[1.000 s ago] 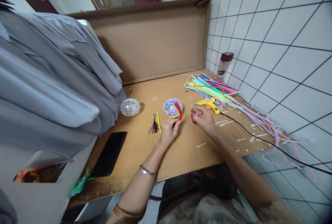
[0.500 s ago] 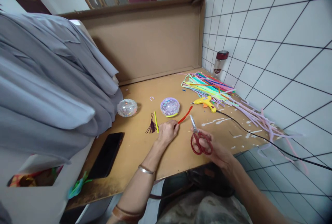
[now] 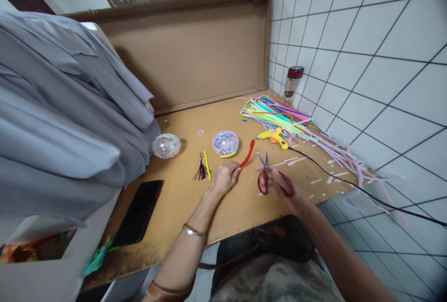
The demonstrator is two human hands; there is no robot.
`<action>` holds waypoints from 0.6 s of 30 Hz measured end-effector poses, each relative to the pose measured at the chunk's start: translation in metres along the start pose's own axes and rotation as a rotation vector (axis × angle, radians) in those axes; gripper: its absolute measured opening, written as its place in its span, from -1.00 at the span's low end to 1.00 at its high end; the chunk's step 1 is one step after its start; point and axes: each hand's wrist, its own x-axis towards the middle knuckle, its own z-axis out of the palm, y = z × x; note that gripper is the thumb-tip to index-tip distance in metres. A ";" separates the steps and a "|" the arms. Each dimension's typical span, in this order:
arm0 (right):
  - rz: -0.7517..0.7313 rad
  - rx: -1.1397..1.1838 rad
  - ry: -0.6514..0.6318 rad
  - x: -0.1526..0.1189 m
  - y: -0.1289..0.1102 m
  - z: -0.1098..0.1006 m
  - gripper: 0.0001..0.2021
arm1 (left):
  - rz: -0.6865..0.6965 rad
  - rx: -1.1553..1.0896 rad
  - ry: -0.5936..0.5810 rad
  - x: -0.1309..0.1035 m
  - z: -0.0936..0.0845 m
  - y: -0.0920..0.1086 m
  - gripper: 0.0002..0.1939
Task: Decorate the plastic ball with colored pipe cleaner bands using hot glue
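Observation:
My left hand is closed on a folded red pipe cleaner, whose looped end points up and to the right. In my right hand is a pair of red-handled scissors, with the fingers in the handles and the blades spread apart. The blades are to the right of the pipe cleaner and do not touch it. A clear ball with purple fuzzy trim sits beyond my left hand, a yellow strip along its lower edge. Left of that hand lie a yellow stick-like piece and a dark tassel.
A yellow glue gun with a black cord lies right of the ball. Behind it are many coloured pipe cleaners and a red-lidded jar. Another clear ball and a black phone are at the left. Cardboard stands behind.
The scissors' blades have opened, and my right hand has turned and lifted slightly. The red pipe cleaner now shows as a loop standing more upright. The view has shifted a little.

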 end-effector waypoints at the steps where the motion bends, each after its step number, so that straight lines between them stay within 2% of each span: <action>1: -0.004 -0.010 0.000 0.002 -0.001 -0.001 -0.49 | 0.008 -0.005 -0.001 0.000 0.000 -0.001 -0.74; 10: -0.050 -0.077 -0.004 0.014 -0.008 -0.003 -0.49 | 0.053 -0.026 0.027 0.000 0.004 -0.006 -0.72; 18: -0.019 -0.105 0.029 0.018 -0.012 -0.002 -0.50 | 0.085 -0.013 0.063 -0.001 0.008 -0.007 -0.70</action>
